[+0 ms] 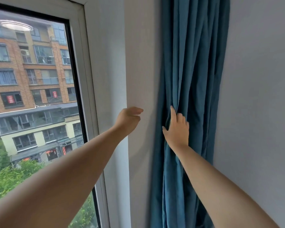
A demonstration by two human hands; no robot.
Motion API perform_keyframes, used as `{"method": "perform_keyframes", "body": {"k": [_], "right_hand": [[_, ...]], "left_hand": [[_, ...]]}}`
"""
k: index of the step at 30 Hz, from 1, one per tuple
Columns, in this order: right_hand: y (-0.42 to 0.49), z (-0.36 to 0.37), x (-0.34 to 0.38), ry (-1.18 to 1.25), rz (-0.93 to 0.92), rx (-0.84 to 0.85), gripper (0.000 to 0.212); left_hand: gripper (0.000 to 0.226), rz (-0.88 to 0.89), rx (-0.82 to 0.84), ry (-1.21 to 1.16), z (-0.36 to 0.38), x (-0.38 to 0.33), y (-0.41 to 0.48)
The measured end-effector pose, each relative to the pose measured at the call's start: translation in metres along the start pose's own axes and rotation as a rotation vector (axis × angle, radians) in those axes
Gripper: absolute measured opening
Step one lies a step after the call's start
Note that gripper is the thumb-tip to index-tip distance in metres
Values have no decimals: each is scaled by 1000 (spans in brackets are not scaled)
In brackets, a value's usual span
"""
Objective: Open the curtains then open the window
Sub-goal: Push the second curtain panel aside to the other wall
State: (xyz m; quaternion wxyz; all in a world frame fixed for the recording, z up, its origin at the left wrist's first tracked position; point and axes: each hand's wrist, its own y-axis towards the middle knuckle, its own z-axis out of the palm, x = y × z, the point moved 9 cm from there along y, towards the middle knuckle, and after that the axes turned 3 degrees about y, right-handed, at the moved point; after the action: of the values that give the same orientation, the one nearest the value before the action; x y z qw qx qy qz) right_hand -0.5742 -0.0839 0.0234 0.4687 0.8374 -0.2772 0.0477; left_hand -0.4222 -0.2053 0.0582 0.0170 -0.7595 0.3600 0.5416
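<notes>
A teal curtain [189, 66] hangs bunched in folds against the wall, to the right of the window [31, 83]. My right hand [177, 129] lies on the gathered curtain, with its fingers pushed into the folds and gripping the cloth. My left hand [129, 119] hovers in front of the white wall strip between window and curtain, fingers loosely curled and apart, holding nothing. The window pane is uncovered and sits closed in its white frame [92, 89]. No window handle is in view.
A plain white wall [260, 96] fills the right side. Through the glass I see a brick apartment building and green trees below. A ceiling lamp is reflected at the top of the pane.
</notes>
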Motion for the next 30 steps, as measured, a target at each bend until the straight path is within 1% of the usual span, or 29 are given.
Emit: {"method": "perform_keyframes", "body": {"k": [2, 3, 4, 5, 6, 7, 8, 11, 13, 15, 17, 19, 20, 22, 24, 25, 27, 30], "right_hand": [[3, -21, -16, 142, 192, -172, 94], [7, -25, -22, 248, 281, -211, 101], [11, -25, -22, 353, 331, -209, 105], [16, -20, -19, 420, 329, -172, 108], [18, -16, -12, 445, 293, -115, 107], [20, -14, -2, 418, 224, -53, 107], [20, -11, 5, 331, 134, 10, 107], [20, -5, 28, 28, -149, 114, 113], [18, -2, 38, -133, -269, 145, 109], [22, 4, 34, -258, -300, 124, 104], [36, 9, 17, -333, -267, 106, 100], [58, 8, -14, -333, -167, 157, 90], [72, 13, -36, -301, -108, 183, 85], [92, -1, -82, -251, 62, 224, 76], [110, -6, -121, -285, 227, 277, 73], [113, -7, -129, -304, 285, 309, 74], [125, 7, -119, -315, 284, 366, 78], [122, 40, -85, -313, 197, 431, 80]], "left_hand": [[38, 19, 18, -4, 3, -3, 3], [39, 24, 22, -9, 4, -6, 4], [39, 27, 18, -14, 2, -7, 6], [40, 31, 12, -20, 3, -6, 10], [40, 39, 2, -10, 3, -7, 11], [39, 48, -5, 12, 2, -9, 11], [38, 50, -8, 29, 6, -7, 12], [36, 58, -22, 67, 7, -6, 12], [36, 51, -29, 34, 4, -7, 11], [37, 44, -38, 8, 2, -8, 13], [37, 49, -43, -4, 2, -10, 14], [35, 71, -47, -10, 2, -15, 11], [35, 65, -51, -18, 4, -10, 13], [34, 66, -44, -33, 4, -9, 9], [32, 79, -43, -38, 5, -6, 13], [31, 87, -46, -37, 3, -7, 12], [32, 91, -76, -49, -2, -5, 19], [32, 89, -80, -40, 0, -2, 21]]}}
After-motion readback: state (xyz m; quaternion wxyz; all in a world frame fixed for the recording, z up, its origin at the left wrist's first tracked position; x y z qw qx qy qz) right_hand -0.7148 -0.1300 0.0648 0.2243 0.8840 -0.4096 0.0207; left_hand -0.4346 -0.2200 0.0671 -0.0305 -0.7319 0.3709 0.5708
